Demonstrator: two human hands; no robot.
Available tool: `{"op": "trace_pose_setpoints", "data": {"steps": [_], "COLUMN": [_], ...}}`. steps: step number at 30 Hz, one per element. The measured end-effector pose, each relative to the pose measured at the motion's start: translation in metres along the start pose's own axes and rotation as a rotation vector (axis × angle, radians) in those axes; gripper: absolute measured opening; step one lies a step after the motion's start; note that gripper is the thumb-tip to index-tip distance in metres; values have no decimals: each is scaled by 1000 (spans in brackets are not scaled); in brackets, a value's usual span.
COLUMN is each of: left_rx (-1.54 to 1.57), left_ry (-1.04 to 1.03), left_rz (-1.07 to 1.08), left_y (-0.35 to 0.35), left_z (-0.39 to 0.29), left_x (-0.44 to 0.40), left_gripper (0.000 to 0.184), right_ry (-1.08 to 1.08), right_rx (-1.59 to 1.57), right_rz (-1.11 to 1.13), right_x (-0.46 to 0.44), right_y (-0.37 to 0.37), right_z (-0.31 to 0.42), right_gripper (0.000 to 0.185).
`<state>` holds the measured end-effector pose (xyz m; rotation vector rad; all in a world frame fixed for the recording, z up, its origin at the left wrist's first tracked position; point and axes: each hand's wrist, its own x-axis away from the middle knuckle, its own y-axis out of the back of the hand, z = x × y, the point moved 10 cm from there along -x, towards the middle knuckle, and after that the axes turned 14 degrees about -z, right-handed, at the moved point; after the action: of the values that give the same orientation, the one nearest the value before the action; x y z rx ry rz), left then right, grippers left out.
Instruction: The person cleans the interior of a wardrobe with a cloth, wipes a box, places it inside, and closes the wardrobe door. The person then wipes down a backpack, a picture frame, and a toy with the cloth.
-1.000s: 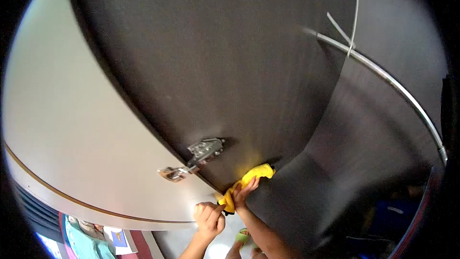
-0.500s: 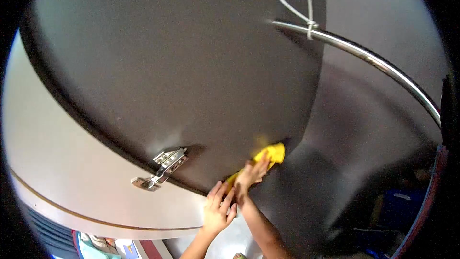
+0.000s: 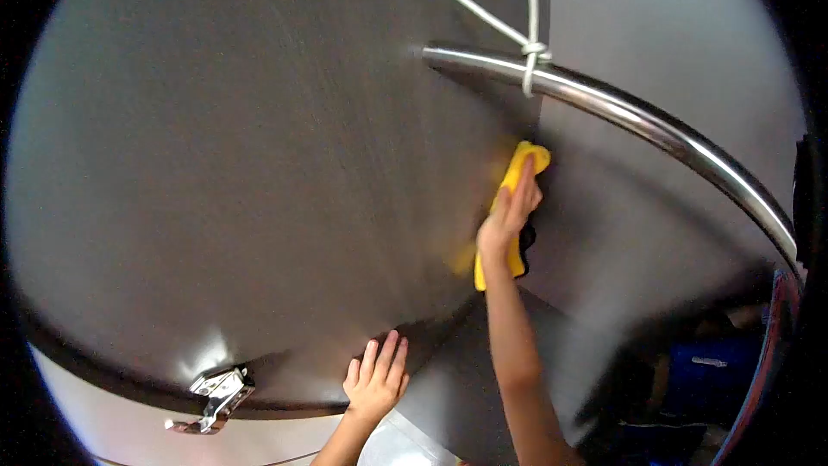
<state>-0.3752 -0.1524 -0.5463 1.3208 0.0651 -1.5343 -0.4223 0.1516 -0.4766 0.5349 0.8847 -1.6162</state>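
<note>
My right hand (image 3: 509, 217) presses a yellow cloth (image 3: 518, 174) against the dark panel, close to the inner corner of the cabinet. The cloth hangs out above and below the hand, with a black edge showing on its right side. Lower down, my left hand (image 3: 377, 378) lies with fingers spread on the bottom part of the dark panel (image 3: 259, 164), holding nothing. A metal hinge (image 3: 217, 395) is fixed to the panel left of that hand.
A shiny metal rod (image 3: 630, 112) crosses the upper right, with a white cord (image 3: 533, 52) knotted around it. At the lower right, a blue item (image 3: 707, 371) sits in shadow. The pale door (image 3: 155, 443) runs along the lower left.
My right hand has moved up and right along the panel with the yellow cloth. My left hand, earlier beside it, is now apart from it. The view has shifted upward and closer.
</note>
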Motion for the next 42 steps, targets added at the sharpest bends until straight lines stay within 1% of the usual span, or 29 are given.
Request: {"op": "trace_pose_setpoints", "data": {"steps": [1, 3, 5, 7, 9, 10, 11, 13, 14, 15, 17, 18, 20, 22, 23, 24, 25, 27, 28, 29, 30, 31, 33, 34, 36, 37, 39, 41, 42], "left_rx": [14, 186, 342, 343, 413, 447, 443, 454, 469, 466, 557, 585, 620, 686, 681, 684, 686, 705, 699, 714, 717, 711, 771, 769, 753, 737, 734, 731, 723], "left_ry": [23, 100, 58, 32, 33, 53, 46, 40, 41, 56, 60, 60, 102, 165, 167, 201, 233, 221, 222, 223, 218, 212, 269, 256, 251, 241, 223, 200, 223], "left_rz": [-5, -22, 67, 111, 166, 183, 190, 231, 250, 248, 334, 302, 339, 306, 325, 373, 420, 414, 406, 366, 384, 392, 428, 412, 420, 439, 371, 294, 315], "left_y": [-10, -23, -50, -72, -129, -125, -131, -147, -147, -168, -159, -160, -168, -172, -174, -179, -183, -192, -195, -158, -164, -157, -131, -118, -105, -103, -93, -68, -62], "left_z": [4, -4, -33, -58, -49, -59, -61, -78, -81, -86, -89, -94, -110, -120, -130, -140, -149, -173, -183, -142, -140, -149, -137, -137, -141, -145, -149, -143, -142], "left_x": [0, -7, -4, 6, -4, 1, -3, -2, -1, 8, 25, 26, 47, 53, 53, 55, 57, 55, 48, 89, 101, 93, 104, 107, 121, 123, 127, 119, 117], "left_gripper": [48, 38, 39, 39, 38, 37, 37, 37, 37, 37, 36, 32, 30, 24, 24, 24, 25, 25, 25, 26, 26, 26, 23, 23, 23, 23, 22, 21, 21], "right_ry": [-67, -165, -188, -222, -296, -315, -324, -437, -1075, -1071, -868, -765, -541, -555, -567, -651, -663, -458, -468, -426, -407, -418, -386, -382, -314, -286, -613, -831, -894], "right_rx": [21, 1, 30, 55, 230, 279, 279, 310, -53, -55, 200, 326, 589, 615, 626, 621, 623, 617, 617, 561, 500, 498, 407, 405, 320, 263, 334, 368, 281], "right_rz": [-4, -18, -1, 19, 67, 39, 36, 47, -154, -139, -8, 61, 205, 242, 270, 426, 437, 373, 377, 419, 472, 471, 722, 718, 1118, 1079, 1237, 1007, 834], "right_x": [0, 18, 45, 78, 124, 137, 150, 206, 251, 265, 279, 289, 304, 309, 310, 323, 331, 330, 337, 378, 399, 397, 426, 436, 484, 482, 504, 465, 435], "right_y": [-11, -8, 3, 16, -6, 10, 10, 25, 41, 39, 62, 70, 89, 92, 92, 92, 99, 113, 124, 134, 135, 151, 157, 171, 171, 174, 186, 204, 211], "right_z": [-20, -69, -120, -165, -225, -233, -256, -339, -384, -408, -404, -411, -420, -415, -410, -411, -405, -370, -362, -287, -271, -261, -208, -194, -171, -157, -176, -183, -181], "right_gripper": [51, 50, 50, 50, 47, 46, 46, 47, 47, 47, 46, 46, 45, 45, 45, 44, 44, 39, 39, 36, 34, 34, 31, 31, 29, 25, 26, 28, 27]}}
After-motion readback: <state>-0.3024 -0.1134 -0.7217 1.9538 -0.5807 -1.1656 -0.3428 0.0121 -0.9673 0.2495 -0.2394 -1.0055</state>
